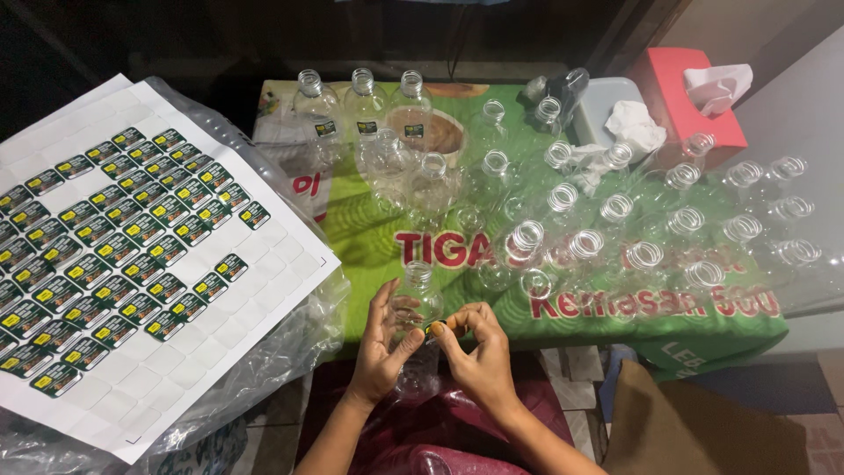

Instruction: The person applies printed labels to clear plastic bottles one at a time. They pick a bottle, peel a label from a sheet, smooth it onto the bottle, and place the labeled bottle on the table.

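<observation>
Two hands meet at the lower centre of the frame around one clear plastic bottle (418,295). The left hand (380,347) is closed on the bottle's side, thumb in front and fingers (383,299) up along the wall. The right hand (479,352) has thumb and forefinger pinched at the bottle's face on something small; whether that is a label cannot be told at this size.

Judgement on the step in hand: it appears to be labelling. It would go best with the left hand keeping the bottle from turning, one edge of the sticker set down first, then pressed flat around the curve so no crease or bubble forms. The wall looks thin and springy, so a hard squeeze would likely dent it and skew the sticker.

Materials and shapes, working outward:
- Bottle in hand: transparent, rounded shoulders, ridged threaded neck, no cap.
- Worktop (369,237): covered by a glossy green printed sheet with red and white lettering.
- Empty bottles (615,211): many of the same kind standing uncapped across the centre and right, close together.
- Labelled bottles (365,105): three upright at upper centre, each with a small dark sticker.
- Sticker sheet (132,246): left of frame, white backing with rows of dark green and yellow labels, lower rows peeled away, lying on crinkled clear plastic.
- Tissue box (681,88): red, upper right, a white tissue standing out.
</observation>
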